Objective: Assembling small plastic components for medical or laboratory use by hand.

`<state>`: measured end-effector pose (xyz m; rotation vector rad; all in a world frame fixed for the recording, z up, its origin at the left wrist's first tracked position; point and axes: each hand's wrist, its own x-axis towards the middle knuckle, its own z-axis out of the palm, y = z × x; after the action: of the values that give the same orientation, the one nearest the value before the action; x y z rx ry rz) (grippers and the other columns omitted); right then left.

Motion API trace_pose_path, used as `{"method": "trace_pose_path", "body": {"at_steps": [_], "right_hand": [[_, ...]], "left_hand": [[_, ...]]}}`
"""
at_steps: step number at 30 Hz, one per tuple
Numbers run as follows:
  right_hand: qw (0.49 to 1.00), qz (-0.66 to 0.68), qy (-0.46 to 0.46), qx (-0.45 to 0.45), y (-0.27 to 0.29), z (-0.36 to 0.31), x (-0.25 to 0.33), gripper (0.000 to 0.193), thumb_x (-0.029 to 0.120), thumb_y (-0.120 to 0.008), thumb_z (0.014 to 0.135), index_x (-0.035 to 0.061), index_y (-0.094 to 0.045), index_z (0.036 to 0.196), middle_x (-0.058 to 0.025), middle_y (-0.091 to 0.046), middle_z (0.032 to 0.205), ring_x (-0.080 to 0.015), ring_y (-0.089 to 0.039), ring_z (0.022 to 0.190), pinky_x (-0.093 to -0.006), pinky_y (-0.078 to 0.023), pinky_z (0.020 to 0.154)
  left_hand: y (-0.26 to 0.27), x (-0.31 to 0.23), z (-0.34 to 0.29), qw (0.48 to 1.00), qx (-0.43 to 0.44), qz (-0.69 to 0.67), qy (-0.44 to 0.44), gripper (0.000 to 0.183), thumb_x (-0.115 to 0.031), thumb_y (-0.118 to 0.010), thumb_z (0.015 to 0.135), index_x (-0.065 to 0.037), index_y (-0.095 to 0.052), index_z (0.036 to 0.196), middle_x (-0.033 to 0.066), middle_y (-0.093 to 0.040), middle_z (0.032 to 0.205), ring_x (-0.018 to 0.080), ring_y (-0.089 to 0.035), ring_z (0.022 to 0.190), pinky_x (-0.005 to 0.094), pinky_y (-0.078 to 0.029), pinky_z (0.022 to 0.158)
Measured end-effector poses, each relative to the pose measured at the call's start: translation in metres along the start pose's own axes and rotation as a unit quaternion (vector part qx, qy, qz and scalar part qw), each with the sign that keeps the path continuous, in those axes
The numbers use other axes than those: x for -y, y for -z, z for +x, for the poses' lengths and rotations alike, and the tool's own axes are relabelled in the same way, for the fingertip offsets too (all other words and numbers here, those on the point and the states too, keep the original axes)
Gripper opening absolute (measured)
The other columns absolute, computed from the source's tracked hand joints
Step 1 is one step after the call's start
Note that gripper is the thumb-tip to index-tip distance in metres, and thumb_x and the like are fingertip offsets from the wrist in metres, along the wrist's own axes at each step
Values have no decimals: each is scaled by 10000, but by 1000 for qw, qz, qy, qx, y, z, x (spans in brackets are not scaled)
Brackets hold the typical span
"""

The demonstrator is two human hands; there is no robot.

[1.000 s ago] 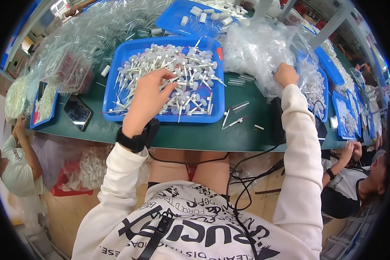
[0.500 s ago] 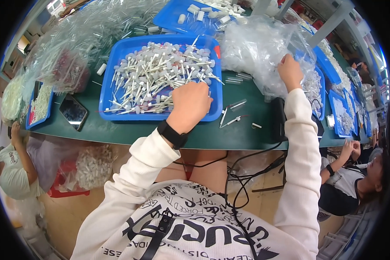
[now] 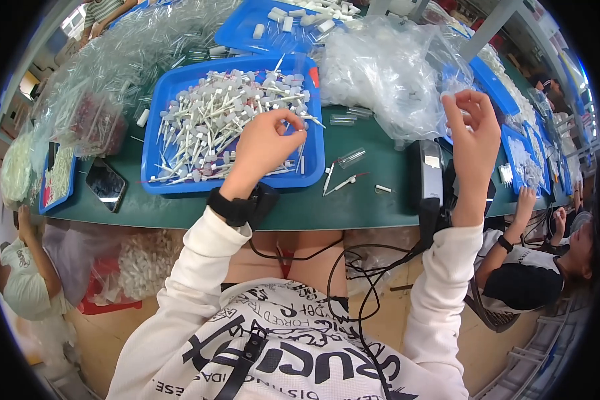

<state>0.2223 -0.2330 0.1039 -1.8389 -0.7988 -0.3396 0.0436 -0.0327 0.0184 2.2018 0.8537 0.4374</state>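
My left hand (image 3: pixel 263 148) is over the right part of a blue tray (image 3: pixel 233 187). Its fingers curl toward the thumb; whatever they may pinch is hidden. A heap of thin white sticks with frosted caps (image 3: pixel 223 110) fills the tray. To the right, my right hand (image 3: pixel 475 137) is raised beside a clear plastic bag (image 3: pixel 387 73) of whitish pieces. Its thumb and fingers are bent together, and anything between them is too small to name. On the table between my hands lie two white sticks (image 3: pixel 340 185), a clear tube (image 3: pixel 351 158) and a short white piece (image 3: pixel 383 189).
A black and grey device (image 3: pixel 428 177) with black cables (image 3: pixel 373 267) stands by my right wrist. A phone (image 3: pixel 105 185) lies left of the tray. Clear tubes (image 3: pixel 160 40) are piled at the far left. Another blue tray (image 3: pixel 237 37) is behind. People work at both sides.
My right hand has drawn back from the plastic bag toward me and turned with fingers up. My left hand has shifted left, its fingers now showing more. The whole view has shifted slightly.
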Motion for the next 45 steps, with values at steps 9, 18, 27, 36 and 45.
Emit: {"method": "trace_pose_path", "body": {"at_steps": [9, 18, 27, 36, 45], "right_hand": [[938, 290, -93, 167, -19, -46, 31, 210, 28, -603, 852, -16, -627, 1056, -63, -641, 864, -102, -615, 714, -207, -490, 647], [858, 425, -183, 221, -40, -80, 37, 217, 57, -592, 879, -57, -607, 1062, -125, -650, 982, -187, -650, 877, -277, -517, 785], [960, 191, 46, 197, -34, -95, 47, 327, -90, -562, 776, 63, -669, 1045, -71, -583, 772, -143, -576, 659, -262, -466, 589], [971, 200, -55, 123, -23, -104, 44, 185, -17, -593, 843, 9, -635, 1021, -54, -638, 827, -110, -585, 681, -230, -473, 623], [879, 398, -173, 196, -14, -110, 40, 266, -39, -569, 857, -61, -581, 1122, -139, -633, 1040, -207, -633, 954, -297, -512, 827]], "left_hand": [[20, -6, -18, 882, 91, -457, -65, 251, -41, -550, 859, 24, -521, 1100, 85, -645, 811, 123, -613, 758, 213, -457, 654], [28, -30, -43, 786, 259, -561, -30, 302, -49, -481, 875, 30, -489, 1167, 36, -517, 804, 58, -447, 633, 179, -339, 559], [18, -42, -63, 793, 216, -566, -64, 189, -68, -458, 935, 12, -480, 1105, 127, -648, 943, 134, -600, 776, 242, -462, 712], [15, -44, -69, 827, 195, -524, -63, 159, -53, -450, 933, -1, -484, 1079, 103, -630, 897, 123, -581, 769, 244, -459, 704], [17, -53, -83, 893, 217, -378, -112, 171, -99, -421, 961, -2, -560, 986, 24, -556, 817, 76, -490, 683, 200, -385, 614]]}}
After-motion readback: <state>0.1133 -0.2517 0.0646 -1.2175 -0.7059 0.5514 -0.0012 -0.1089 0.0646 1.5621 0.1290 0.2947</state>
